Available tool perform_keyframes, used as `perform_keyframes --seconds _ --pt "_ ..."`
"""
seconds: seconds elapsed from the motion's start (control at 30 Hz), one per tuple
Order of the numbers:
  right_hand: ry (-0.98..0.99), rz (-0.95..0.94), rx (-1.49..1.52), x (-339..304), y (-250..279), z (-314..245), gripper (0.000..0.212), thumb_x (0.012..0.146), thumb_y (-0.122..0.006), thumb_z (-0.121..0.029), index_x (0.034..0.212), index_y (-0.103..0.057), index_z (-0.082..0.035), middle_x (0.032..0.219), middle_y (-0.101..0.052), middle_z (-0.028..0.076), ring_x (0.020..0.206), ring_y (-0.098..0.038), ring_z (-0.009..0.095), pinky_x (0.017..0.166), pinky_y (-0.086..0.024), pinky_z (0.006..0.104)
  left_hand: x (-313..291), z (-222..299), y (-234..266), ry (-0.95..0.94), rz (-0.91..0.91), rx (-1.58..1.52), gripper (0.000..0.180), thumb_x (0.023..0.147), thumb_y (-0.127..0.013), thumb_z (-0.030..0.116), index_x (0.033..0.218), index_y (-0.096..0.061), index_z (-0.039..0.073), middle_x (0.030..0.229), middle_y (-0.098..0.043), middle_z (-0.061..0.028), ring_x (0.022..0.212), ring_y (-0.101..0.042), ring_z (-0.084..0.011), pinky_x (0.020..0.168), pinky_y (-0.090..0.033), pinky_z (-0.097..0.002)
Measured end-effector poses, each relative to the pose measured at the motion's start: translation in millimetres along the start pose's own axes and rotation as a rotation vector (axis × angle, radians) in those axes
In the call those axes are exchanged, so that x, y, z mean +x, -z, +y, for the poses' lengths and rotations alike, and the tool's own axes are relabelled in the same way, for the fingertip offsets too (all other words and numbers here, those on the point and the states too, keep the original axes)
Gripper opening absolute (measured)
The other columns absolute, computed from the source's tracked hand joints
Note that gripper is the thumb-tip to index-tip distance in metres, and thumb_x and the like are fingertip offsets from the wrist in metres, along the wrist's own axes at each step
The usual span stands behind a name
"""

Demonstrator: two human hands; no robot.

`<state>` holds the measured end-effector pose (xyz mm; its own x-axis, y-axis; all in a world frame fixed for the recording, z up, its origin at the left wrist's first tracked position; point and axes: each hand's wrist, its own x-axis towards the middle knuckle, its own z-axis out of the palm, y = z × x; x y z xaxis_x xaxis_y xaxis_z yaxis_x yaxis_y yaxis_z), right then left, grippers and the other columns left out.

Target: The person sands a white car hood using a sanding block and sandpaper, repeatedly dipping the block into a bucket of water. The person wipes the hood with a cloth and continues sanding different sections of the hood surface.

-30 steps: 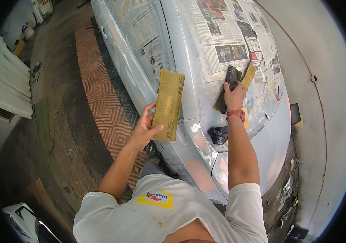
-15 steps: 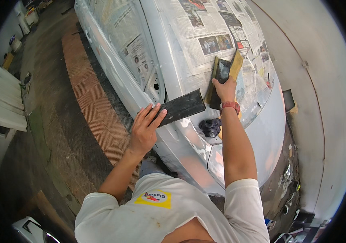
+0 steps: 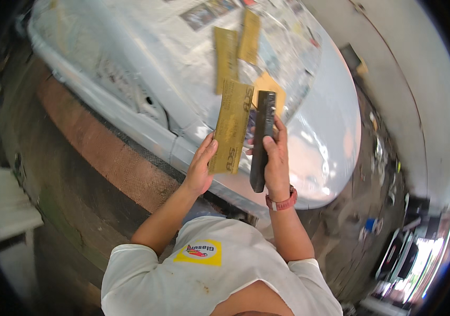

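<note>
My left hand [image 3: 201, 166] grips the lower left edge of a sandpaper strip [image 3: 231, 126], whose yellow-brown printed backing faces up. Close beside it, a long black sanding block [image 3: 259, 152] stands nearly upright in my right hand [image 3: 277, 163], thumb along its side. Strip and block are slightly apart. Beyond them, one yellow-backed strip [image 3: 227, 58] and another strip [image 3: 250, 34] lie on the newspaper masking [image 3: 177, 52] of the car. A paler tan sheet [image 3: 275, 95] shows partly behind the block. The far area is blurred by motion.
The pale grey car body [image 3: 319, 152] curves around in front of me, with peach-coloured patches. A reddish patterned floor strip [image 3: 98, 142] runs along its left side. White panels [image 3: 3, 203] stand at the far left, and a pale wall [image 3: 419, 100] rises at the right.
The strip in my left hand has turned from its black face to its yellow backing. My right hand has lifted the block off the newspaper and brought it nearer. The view has swung right.
</note>
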<state>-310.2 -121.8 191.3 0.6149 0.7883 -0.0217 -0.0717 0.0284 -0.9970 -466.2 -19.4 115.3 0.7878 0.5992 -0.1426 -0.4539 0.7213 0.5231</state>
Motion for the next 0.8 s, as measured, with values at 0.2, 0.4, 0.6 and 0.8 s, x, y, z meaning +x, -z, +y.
perform_keyframes --seconds 0.2,0.4,0.6,0.8 --pt "-0.033 0.326 0.059 -54.3 57.9 17.6 0.068 0.108 -0.071 -0.022 0.163 -0.036 -0.003 0.122 -0.064 0.009 0.097 -0.068 0.012 0.081 -0.06 0.0274 -2.1 -75.7 -52.9 0.042 -0.179 0.487 0.054 0.113 -0.062 0.009 0.163 -0.046 0.0 0.139 -0.073 -0.0102 0.126 -0.07 -0.0155 0.109 -0.052 -0.0321" --pt "0.045 0.504 0.102 -132.8 131.3 21.5 0.084 0.095 -0.086 -0.01 0.16 -0.034 0.001 0.118 -0.067 0.009 0.101 -0.071 0.013 0.084 -0.061 0.0286 -41.9 -151.3 -100.2 0.049 -0.298 0.77 0.057 0.109 -0.069 0.009 0.16 -0.049 -0.003 0.133 -0.076 -0.0118 0.119 -0.069 -0.0113 0.102 -0.054 -0.0281" --pt "0.081 0.647 0.116 -241.4 213.8 34.7 0.086 0.093 -0.087 -0.007 0.16 -0.033 -0.001 0.12 -0.066 0.01 0.101 -0.071 0.014 0.085 -0.062 0.0292 -104.4 -246.1 -142.5 0.113 -0.451 0.835 0.059 0.108 -0.073 0.011 0.16 -0.049 -0.003 0.135 -0.075 -0.0132 0.119 -0.069 -0.0118 0.103 -0.055 -0.0288" --pt "0.069 0.741 0.199 -340.4 282.0 52.2 0.085 0.094 -0.087 -0.009 0.16 -0.034 0.0 0.12 -0.066 0.011 0.098 -0.071 0.015 0.082 -0.062 0.0297 -164.0 -322.3 -183.0 0.461 -0.36 0.647 0.044 0.117 -0.06 0.033 0.145 -0.063 -0.001 0.135 -0.074 -0.0085 0.115 -0.07 -0.0109 0.099 -0.058 -0.0301"
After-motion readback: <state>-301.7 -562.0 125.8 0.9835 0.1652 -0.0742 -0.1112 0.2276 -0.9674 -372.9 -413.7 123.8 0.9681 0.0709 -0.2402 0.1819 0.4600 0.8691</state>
